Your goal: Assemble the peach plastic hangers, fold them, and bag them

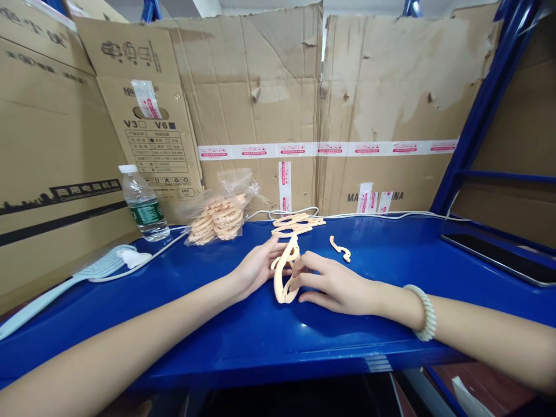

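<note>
Between my hands, just above the blue table, is a pale peach folding clothes hanger (280, 285), held upright with its arms folded together. My left hand (259, 263) grips it from the left, with the fingertips partly behind it. From the right, my right hand (334, 282) has its bent fingers closed on the hanger's right side. A loose peach hook piece (341, 249) lies to the right, beyond my right hand. Behind the hands lie several flat peach hangers (295, 225), overlapping one another.
A clear bag of peach pieces (219, 217) and a water bottle (143, 202) stand at the back left. A light blue fly swatter (78, 278) lies at the left, a dark phone (499, 259) at the right. A white cable (391, 215) runs along the cardboard wall (260, 75).
</note>
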A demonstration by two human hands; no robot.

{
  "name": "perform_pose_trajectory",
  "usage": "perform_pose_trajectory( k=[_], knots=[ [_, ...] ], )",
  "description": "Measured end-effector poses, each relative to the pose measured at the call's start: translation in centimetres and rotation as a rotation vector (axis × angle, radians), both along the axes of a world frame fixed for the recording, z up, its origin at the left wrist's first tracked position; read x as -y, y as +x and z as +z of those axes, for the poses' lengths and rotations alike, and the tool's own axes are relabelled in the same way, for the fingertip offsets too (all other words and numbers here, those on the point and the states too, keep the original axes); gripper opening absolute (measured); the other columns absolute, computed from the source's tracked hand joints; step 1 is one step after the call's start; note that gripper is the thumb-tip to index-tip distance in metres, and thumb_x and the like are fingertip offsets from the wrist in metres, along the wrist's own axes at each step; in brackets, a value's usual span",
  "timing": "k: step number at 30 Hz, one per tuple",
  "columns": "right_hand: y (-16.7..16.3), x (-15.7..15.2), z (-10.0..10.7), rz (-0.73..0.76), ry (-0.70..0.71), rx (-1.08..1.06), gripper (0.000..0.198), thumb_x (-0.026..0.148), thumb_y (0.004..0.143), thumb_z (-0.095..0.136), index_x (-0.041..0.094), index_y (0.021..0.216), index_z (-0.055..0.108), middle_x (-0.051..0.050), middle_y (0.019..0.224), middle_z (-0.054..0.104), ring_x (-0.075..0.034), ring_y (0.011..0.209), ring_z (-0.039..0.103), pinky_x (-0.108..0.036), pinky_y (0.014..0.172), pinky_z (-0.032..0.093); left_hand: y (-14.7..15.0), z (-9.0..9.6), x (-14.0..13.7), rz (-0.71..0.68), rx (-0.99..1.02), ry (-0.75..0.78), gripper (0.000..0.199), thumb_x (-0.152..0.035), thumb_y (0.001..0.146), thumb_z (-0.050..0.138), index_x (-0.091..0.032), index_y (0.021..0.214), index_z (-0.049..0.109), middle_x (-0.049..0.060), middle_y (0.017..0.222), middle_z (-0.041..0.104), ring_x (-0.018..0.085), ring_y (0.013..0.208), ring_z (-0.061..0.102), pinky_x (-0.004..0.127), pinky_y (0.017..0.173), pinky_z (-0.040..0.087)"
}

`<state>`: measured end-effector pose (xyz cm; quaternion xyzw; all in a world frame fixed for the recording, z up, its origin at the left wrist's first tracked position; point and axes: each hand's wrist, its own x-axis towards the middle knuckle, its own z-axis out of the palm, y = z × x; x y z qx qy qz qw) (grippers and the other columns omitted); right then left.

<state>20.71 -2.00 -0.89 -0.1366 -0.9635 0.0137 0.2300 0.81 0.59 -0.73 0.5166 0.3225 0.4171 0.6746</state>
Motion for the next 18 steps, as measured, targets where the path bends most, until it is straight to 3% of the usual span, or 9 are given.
perform_pose_trajectory(
  k=[5,12,15,18],
  knots=[
    [-0.16,-0.04,-0.11,-0.084,0.04,0.005,0.02,0.031,0.093,0.048,0.017,0.102,0.06,-0.011,0.106,0.055,-0.02,0.098,0.049,-0.035,0.086,0.044,0.2,-0.28,0.67,-0.077,-0.171,0.237,0.03,-0.03,0.078,0.069,-0.014,0.103,0.067,0.008,0.098,0.069,0.017,0.084,0.063,0.029,0.077,0.051],
    [-0.31,0.25,-0.09,-0.243,0.276,0.11,0.014,0.021,0.093,0.043,0.016,0.09,0.056,-0.01,0.095,0.056,-0.021,0.085,0.044,-0.036,0.08,0.037,0.2,-0.05,0.66,0.127,-0.194,0.172,0.018,-0.02,0.07,0.066,-0.013,0.086,0.063,0.004,0.078,0.067,0.016,0.069,0.063,0.029,0.068,0.052],
    [-0.13,0.09,-0.13,-0.303,0.351,0.161,0.012,0.017,0.09,0.043,0.015,0.089,0.055,-0.011,0.095,0.057,-0.022,0.086,0.044,-0.039,0.086,0.033,0.28,0.13,0.83,0.159,-0.219,0.174,0.02,-0.028,0.071,0.067,-0.012,0.083,0.061,0.005,0.079,0.066,0.015,0.065,0.063,0.03,0.063,0.053],
    [0.02,-0.07,-0.16,-0.372,0.334,0.216,0.013,0.014,0.089,0.041,0.015,0.089,0.054,-0.008,0.085,0.058,-0.02,0.077,0.046,-0.038,0.085,0.031,0.42,0.34,1.12,0.142,-0.244,0.192,0.029,-0.039,0.075,0.065,-0.011,0.082,0.061,0.006,0.075,0.065,0.017,0.064,0.064,0.033,0.062,0.055]
  ],
)
